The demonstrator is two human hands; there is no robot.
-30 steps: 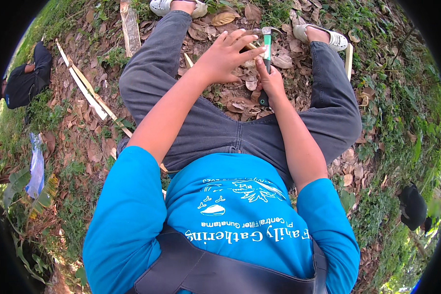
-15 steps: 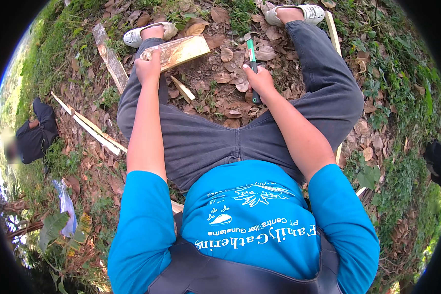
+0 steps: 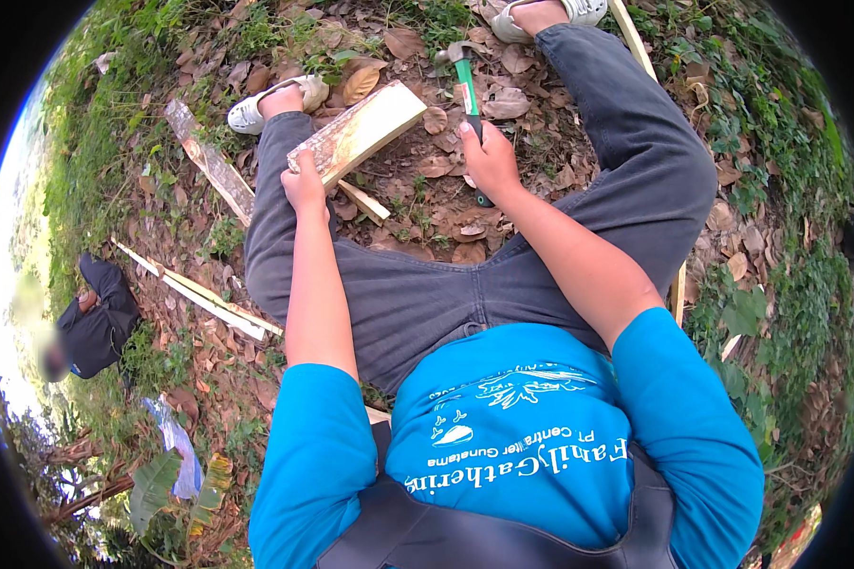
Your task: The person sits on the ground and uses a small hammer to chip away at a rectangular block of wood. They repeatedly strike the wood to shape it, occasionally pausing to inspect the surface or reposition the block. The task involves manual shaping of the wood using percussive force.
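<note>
My left hand grips the near left end of a short, thick wooden board, which tilts up to the right over my left leg. The board has a rough, bark-like face and a pale cut side. In my right hand is a claw hammer with a green and black handle, fingers wrapped round the grip and metal head pointing away from me. Hammer and board are apart. A small pale wood wedge lies on the ground just under the board.
A weathered plank lies beyond my left leg, and long split strips lie farther left. Another strip runs beside my right leg. A person in dark clothes is at far left. Dry leaves cover the ground between my legs.
The board has turned, its right end rising and more pale cut side showing. The hammer's head has tipped slightly left. The whole view has shifted a little.
</note>
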